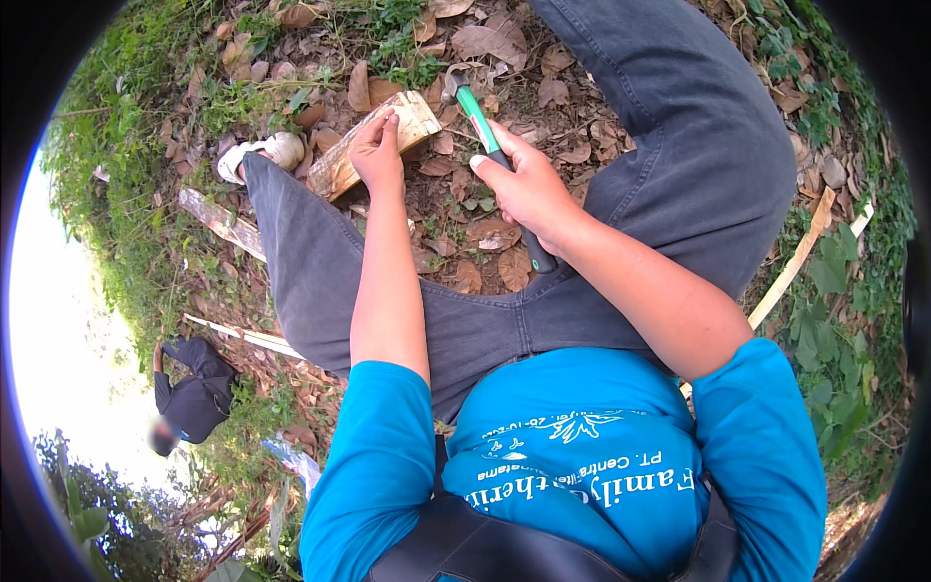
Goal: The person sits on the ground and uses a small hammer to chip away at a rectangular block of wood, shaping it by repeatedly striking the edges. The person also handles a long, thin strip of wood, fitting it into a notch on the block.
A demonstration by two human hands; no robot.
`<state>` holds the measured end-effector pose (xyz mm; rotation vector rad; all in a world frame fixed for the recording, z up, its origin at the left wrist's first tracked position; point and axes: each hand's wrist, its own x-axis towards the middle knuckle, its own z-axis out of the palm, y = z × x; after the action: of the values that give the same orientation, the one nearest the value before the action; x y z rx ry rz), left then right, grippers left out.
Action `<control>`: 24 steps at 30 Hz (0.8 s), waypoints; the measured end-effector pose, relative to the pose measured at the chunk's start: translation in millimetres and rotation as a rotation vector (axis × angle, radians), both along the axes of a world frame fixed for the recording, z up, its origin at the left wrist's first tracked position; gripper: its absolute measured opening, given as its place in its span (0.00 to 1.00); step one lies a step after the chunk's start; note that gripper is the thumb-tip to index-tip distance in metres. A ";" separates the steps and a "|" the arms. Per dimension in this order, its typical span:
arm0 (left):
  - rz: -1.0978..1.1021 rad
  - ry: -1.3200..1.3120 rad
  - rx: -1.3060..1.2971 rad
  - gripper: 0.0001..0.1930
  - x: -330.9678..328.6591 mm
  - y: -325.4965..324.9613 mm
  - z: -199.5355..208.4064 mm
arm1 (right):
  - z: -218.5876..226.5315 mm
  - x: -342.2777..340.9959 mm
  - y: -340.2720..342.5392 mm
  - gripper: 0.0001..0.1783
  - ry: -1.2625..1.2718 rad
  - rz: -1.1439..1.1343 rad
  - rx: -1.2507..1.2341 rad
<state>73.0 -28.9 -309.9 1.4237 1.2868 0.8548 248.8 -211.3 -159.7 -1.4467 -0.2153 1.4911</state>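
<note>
My right hand (529,184) is wrapped round the handle of a hammer (475,113). The hammer has a green and black handle, and its metal head points away from me, near the end of a wooden block (419,118). My left hand (376,155) is at the upper side of that block, fingertips pinched together. Whatever sits in the pinch is too small to make out. The block is a pale, rough-cut length of timber lying slantwise on the leaf-covered ground between my legs, partly covered by my left hand.
Dry brown leaves (490,233) and green plants cover the ground. A flat wood piece (223,223) lies beyond my left leg, thin strips (247,336) nearer. Another long strip (790,267) is at my right. A person in dark clothes (199,388) is at far left.
</note>
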 end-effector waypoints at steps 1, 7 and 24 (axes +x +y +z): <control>0.001 -0.001 0.015 0.11 0.9 -0.4 0.1 | 0.1 -0.2 0.2 0.34 0.006 0.000 -0.005; -0.007 0.028 0.034 0.11 0.7 -2.5 2.0 | -2.5 -1.9 1.7 0.36 0.004 0.025 -0.010; -0.073 0.138 0.073 0.11 3.1 -5.1 5.2 | -2.6 -2.1 1.9 0.36 -0.014 0.032 -0.033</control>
<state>76.1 -34.0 -304.7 1.6011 1.3094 0.7723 246.7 -209.3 -162.3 -1.4868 -0.2242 1.5166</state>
